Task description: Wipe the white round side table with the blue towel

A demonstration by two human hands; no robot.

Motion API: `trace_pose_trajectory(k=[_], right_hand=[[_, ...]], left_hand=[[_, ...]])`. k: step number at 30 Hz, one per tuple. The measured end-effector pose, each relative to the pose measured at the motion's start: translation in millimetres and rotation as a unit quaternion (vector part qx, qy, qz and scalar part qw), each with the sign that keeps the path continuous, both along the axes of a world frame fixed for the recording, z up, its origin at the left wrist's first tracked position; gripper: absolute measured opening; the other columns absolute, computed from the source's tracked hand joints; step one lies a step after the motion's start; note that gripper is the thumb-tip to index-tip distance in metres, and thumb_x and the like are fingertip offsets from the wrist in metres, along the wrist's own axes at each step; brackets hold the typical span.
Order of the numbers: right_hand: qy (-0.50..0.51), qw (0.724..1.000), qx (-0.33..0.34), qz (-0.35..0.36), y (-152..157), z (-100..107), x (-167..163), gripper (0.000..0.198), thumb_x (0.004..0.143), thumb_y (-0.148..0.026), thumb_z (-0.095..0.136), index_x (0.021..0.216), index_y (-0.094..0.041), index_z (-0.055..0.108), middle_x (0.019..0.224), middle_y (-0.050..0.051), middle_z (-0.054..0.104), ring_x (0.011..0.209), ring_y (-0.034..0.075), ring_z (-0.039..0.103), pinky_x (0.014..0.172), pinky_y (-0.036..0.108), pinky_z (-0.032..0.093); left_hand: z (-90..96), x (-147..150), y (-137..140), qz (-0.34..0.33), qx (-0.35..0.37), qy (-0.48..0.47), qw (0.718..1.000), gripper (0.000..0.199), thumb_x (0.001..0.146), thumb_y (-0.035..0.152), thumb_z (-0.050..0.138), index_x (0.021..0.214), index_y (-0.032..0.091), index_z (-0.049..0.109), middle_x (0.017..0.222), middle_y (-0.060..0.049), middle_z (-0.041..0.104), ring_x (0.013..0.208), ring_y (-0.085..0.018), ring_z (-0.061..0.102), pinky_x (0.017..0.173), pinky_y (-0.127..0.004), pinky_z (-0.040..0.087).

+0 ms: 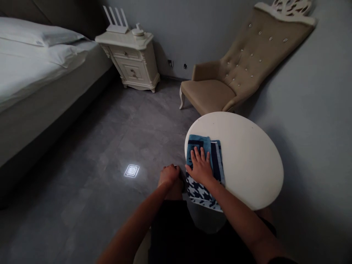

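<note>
My right hand lies flat with its fingers spread on a folded cloth. The cloth is blue, navy and white, with a houndstooth pattern towards me and a dark stripe along its right side. It rests at the left edge of a round white table, its near end reaching the table's rim. To the left of the table, my left hand rests on my knee with its fingers curled closed. I see nothing in that hand, though its palm side is hidden.
A tan tufted armchair stands just behind the table. At the back left is a white nightstand carrying a router and a small white container. A bed lines the left. Light makes a square pattern on the grey floor.
</note>
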State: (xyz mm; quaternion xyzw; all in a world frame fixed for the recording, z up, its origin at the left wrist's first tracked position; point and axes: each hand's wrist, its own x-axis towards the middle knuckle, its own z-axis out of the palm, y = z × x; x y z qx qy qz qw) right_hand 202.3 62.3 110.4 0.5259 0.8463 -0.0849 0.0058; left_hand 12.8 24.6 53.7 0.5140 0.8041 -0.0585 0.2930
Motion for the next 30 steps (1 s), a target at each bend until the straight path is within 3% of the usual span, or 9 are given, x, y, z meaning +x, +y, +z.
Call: trace_pose_trajectory(k=[4,12,17,20,23,26,30], right_hand=[[0.002,1.0,-0.001,-0.026,76,5,-13,0.086,0.114,-0.06,0.041,0.182,-0.009,0.034,0.192,0.016,0.017,0.178,0.048,0.012,0.141,0.077,0.01],[-0.007,0.991,0.022,-0.13,255,-8,-6,0.088,0.115,-0.064,0.029,0.183,-0.009,0.03,0.192,0.02,0.016,0.176,0.049,0.012,0.138,0.079,0.01],[-0.003,0.987,0.024,-0.158,324,-5,-1,0.089,0.116,-0.067,0.023,0.178,-0.007,0.039,0.189,0.024,0.027,0.174,0.051,0.017,0.136,0.081,0.011],[-0.011,0.985,0.025,-0.168,338,-3,-4,0.087,0.116,-0.066,0.021,0.175,-0.007,0.047,0.186,0.024,0.033,0.173,0.052,0.02,0.135,0.083,0.011],[-0.02,0.986,0.034,-0.163,332,-3,-7,0.086,0.116,-0.064,0.019,0.176,-0.008,0.045,0.187,0.024,0.032,0.173,0.051,0.019,0.134,0.083,0.012],[-0.024,0.989,0.04,-0.144,310,-5,-13,0.086,0.116,-0.064,0.02,0.18,-0.008,0.039,0.189,0.023,0.027,0.174,0.051,0.017,0.135,0.082,0.013],[-0.015,0.993,0.034,-0.114,259,-4,-25,0.087,0.116,-0.064,0.025,0.182,-0.009,0.033,0.192,0.02,0.019,0.175,0.052,0.013,0.137,0.081,0.012]], left_hand=[[-2.0,1,5,-0.005,-0.009,0.001,1.0,0.054,0.112,0.047,0.042,0.127,0.016,0.084,0.127,-0.022,0.084,0.129,-0.035,0.077,0.104,-0.041,0.059],[-5.0,1,14,0.003,-0.022,0.006,1.0,0.052,0.113,0.046,0.043,0.124,0.018,0.084,0.122,-0.02,0.085,0.126,-0.036,0.078,0.103,-0.042,0.06],[-8.3,-2,15,0.011,-0.026,0.009,1.0,0.049,0.113,0.047,0.045,0.121,0.018,0.084,0.119,-0.019,0.086,0.124,-0.036,0.078,0.101,-0.043,0.06],[-8.7,-3,16,0.013,-0.023,0.009,1.0,0.049,0.112,0.047,0.046,0.122,0.017,0.084,0.12,-0.019,0.086,0.124,-0.036,0.077,0.101,-0.043,0.06],[-6.4,-2,17,0.012,-0.027,0.01,1.0,0.051,0.112,0.048,0.045,0.125,0.017,0.084,0.123,-0.02,0.085,0.127,-0.037,0.076,0.103,-0.044,0.06],[-3.1,0,17,0.012,-0.023,0.014,1.0,0.052,0.113,0.047,0.045,0.125,0.017,0.084,0.125,-0.021,0.085,0.129,-0.036,0.076,0.105,-0.043,0.059],[-1.4,2,15,0.023,-0.015,0.015,1.0,0.056,0.113,0.05,0.042,0.126,0.015,0.084,0.125,-0.022,0.084,0.127,-0.037,0.078,0.104,-0.044,0.06]])
